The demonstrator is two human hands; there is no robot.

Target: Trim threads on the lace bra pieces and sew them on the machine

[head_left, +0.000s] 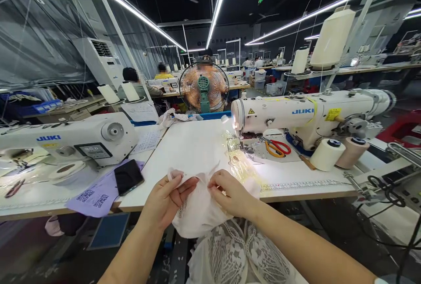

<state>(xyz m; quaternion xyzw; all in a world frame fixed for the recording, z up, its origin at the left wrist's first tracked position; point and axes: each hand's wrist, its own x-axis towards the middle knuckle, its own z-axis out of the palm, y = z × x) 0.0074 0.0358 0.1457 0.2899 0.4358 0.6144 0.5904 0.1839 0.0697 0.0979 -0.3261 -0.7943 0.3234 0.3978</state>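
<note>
Left hand (pixel 173 196): thumb and fingers pinch the upper edge of a white cloth (pixel 194 221), palm turned partly up.
Right hand (pixel 232 194): closed in a fingertip pinch on the same edge, just across from the left grip.
White cloth: stretches between the two pinches and hangs below them at the front of the tabletop (pixel 194 145) (some openwork shows under the left fingers).
Lace piece (pixel 226 253): below the right grip, sheer and patterned, its two panels meeting in the middle; whether it joins the white cloth, I cannot tell.
Sewing machine (pixel 279 110): beyond the right grip and to its right, its needle area lit; the pinched edge is apart from it.
Scissors (pixel 278 147): farther right of the right grip, red and orange handled, in neither hand.
Pinched edge: seemingly being arranged by hand; the lace panels look already made up, while sewing here probably remains. Any stitches on it are too small to make out.
</note>
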